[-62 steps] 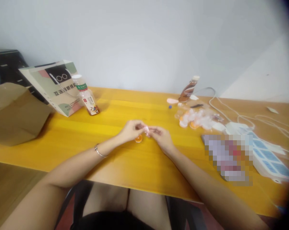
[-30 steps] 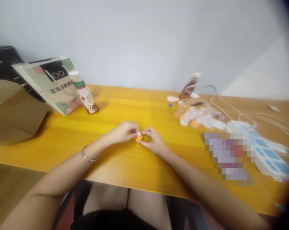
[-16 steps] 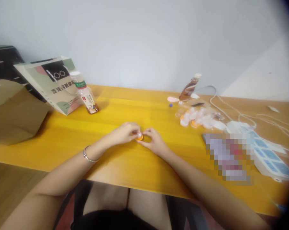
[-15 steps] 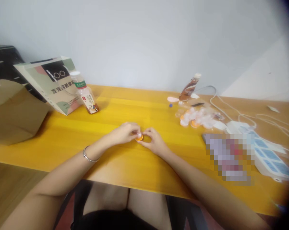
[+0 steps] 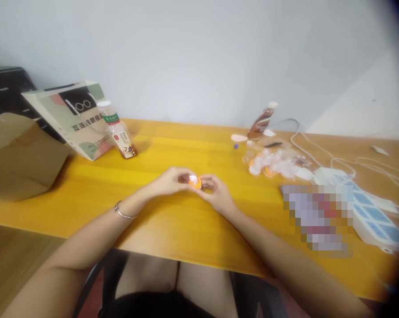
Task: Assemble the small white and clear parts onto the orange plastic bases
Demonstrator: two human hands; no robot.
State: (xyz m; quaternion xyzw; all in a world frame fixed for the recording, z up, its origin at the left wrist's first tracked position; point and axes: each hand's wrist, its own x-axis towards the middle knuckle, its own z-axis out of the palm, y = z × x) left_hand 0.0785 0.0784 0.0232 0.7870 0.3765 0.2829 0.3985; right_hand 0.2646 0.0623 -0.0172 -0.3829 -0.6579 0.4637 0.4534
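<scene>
Between my two hands, over the middle of the table, is a small round orange-and-white piece [image 5: 195,182]; it is too small to tell its exact kind. My left hand [image 5: 173,181] pinches its left side, thumb in front and fingers partly hidden behind. On the other side my right hand [image 5: 218,193] grips the orange edge with curved fingers and thumb. A bracelet [image 5: 124,211] circles the left wrist.
Several similar white-and-orange pieces [image 5: 272,162] lie in a pile at the right. Beyond them leans a brown drink bottle [image 5: 261,121]. Cables, a power strip [image 5: 373,216] and a blurred-out flat item [image 5: 314,216] are nearer. At left stand a tea bottle [image 5: 120,134], a printed bag [image 5: 80,119] and a brown paper bag [image 5: 22,157].
The small orange-and-white piece has been raised slightly and turned toward me. My right fingers have come in from a small gap and closed on its edge.
</scene>
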